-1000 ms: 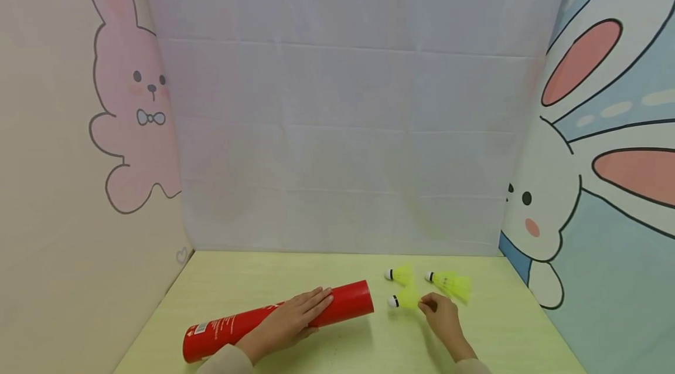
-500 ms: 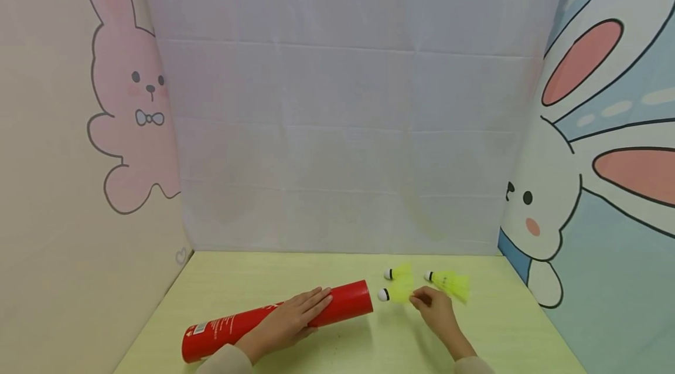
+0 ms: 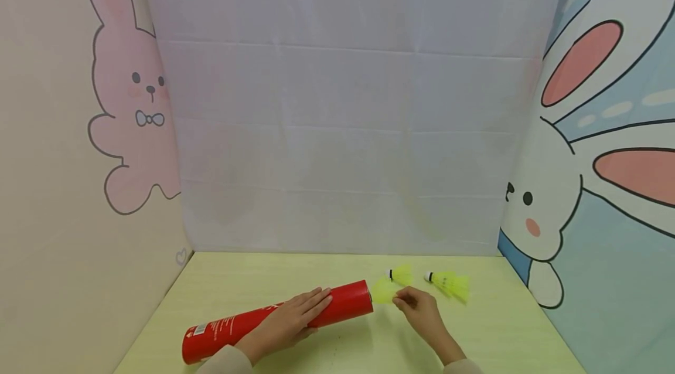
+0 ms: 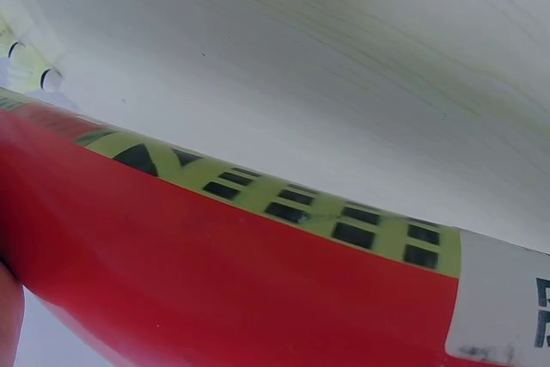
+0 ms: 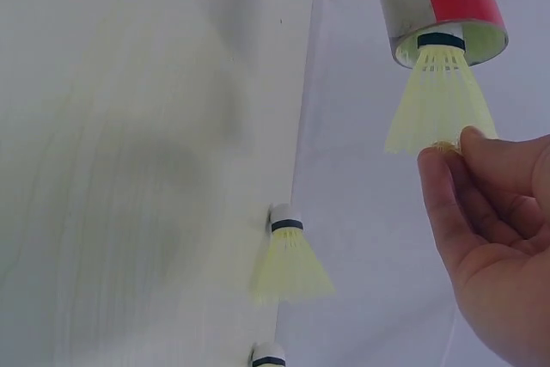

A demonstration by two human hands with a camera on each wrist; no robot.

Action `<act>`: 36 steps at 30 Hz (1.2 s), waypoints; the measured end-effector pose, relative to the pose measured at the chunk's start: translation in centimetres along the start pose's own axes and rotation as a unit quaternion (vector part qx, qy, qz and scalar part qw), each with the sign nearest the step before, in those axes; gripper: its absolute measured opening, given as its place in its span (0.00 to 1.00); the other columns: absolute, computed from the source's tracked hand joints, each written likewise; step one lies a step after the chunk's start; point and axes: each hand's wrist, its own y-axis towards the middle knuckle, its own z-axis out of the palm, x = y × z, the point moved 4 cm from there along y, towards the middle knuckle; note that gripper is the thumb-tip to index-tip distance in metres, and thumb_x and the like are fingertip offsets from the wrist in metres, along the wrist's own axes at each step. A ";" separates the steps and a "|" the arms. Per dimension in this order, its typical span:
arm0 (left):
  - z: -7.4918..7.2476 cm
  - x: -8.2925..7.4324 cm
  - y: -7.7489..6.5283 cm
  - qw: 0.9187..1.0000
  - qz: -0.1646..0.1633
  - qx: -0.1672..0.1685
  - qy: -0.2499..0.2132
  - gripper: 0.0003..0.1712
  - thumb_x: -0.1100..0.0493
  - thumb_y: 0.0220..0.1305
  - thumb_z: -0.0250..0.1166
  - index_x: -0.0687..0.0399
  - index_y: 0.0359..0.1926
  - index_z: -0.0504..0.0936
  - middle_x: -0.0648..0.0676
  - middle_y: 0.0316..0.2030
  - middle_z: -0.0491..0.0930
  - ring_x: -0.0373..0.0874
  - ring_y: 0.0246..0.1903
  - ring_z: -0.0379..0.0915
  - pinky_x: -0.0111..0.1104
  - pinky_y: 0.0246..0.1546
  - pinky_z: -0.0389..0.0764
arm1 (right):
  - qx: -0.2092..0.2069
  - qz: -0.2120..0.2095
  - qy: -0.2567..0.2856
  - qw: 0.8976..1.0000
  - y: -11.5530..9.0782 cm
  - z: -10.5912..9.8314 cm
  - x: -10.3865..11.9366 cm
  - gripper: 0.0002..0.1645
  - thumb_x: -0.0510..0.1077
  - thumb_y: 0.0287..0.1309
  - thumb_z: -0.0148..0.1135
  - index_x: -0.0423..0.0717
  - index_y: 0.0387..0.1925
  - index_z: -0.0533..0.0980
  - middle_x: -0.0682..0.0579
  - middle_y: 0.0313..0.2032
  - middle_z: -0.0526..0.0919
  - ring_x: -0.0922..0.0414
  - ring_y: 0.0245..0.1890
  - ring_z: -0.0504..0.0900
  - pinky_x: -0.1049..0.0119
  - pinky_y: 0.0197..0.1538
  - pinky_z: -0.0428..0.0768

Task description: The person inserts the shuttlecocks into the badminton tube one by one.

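A long red shuttlecock tube point(image 3: 345, 299) slants across the table, its right end raised. My left hand point(image 3: 290, 318) grips it around the middle, fingers laid over the top. The left wrist view shows the tube's red side point(image 4: 258, 281) close up. At the raised mouth, my right hand point(image 3: 422, 309) pinches a yellow shuttlecock point(image 3: 384, 291) by its skirt edge. In the right wrist view, this shuttlecock's cork end is inside the tube's opening point(image 5: 491, 49), with the skirt outside between thumb and fingers.
Behind the right hand lie another yellow shuttlecock point(image 3: 402, 274) and, farther right, some yellow shuttlecock skirts nested behind one white cork point(image 3: 448, 284). A white sheet point(image 3: 337, 128) hangs at the table's back; rabbit-printed panels flank both sides.
The right hand has moved left with the shuttlecock, bringing its cork from open air into the tube's mouth. The left hand and the tube have stayed put.
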 end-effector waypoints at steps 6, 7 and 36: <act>0.3 -0.1 -0.1 1.000 -0.003 0.007 0.000 0.53 0.56 0.54 0.73 0.52 0.75 0.52 0.51 0.72 0.57 0.48 0.67 0.59 0.41 0.57 0.74 | 0.024 -0.014 0.000 1.000 -0.2 1.0 0.2 0.02 0.33 0.53 0.68 0.38 0.29 0.80 0.49 0.27 0.84 0.64 0.26 0.81 0.71 0.31 0.81; 0.4 -0.1 -0.1 1.000 -0.004 0.007 -0.002 0.53 0.56 0.54 0.73 0.52 0.75 0.52 0.52 0.72 0.57 0.48 0.67 0.59 0.42 0.57 0.74 | 0.029 -0.017 -0.001 0.999 -0.3 1.1 0.2 0.02 0.34 0.54 0.67 0.37 0.29 0.80 0.49 0.27 0.84 0.64 0.26 0.81 0.71 0.31 0.81; 0.8 -0.5 0.2 1.000 0.001 0.002 -0.006 0.52 0.56 0.55 0.73 0.54 0.75 0.52 0.52 0.72 0.58 0.48 0.68 0.59 0.41 0.57 0.74 | 0.101 -0.074 -0.003 0.992 -0.6 3.0 1.2 0.03 0.33 0.58 0.63 0.37 0.33 0.82 0.48 0.29 0.85 0.60 0.28 0.82 0.71 0.33 0.82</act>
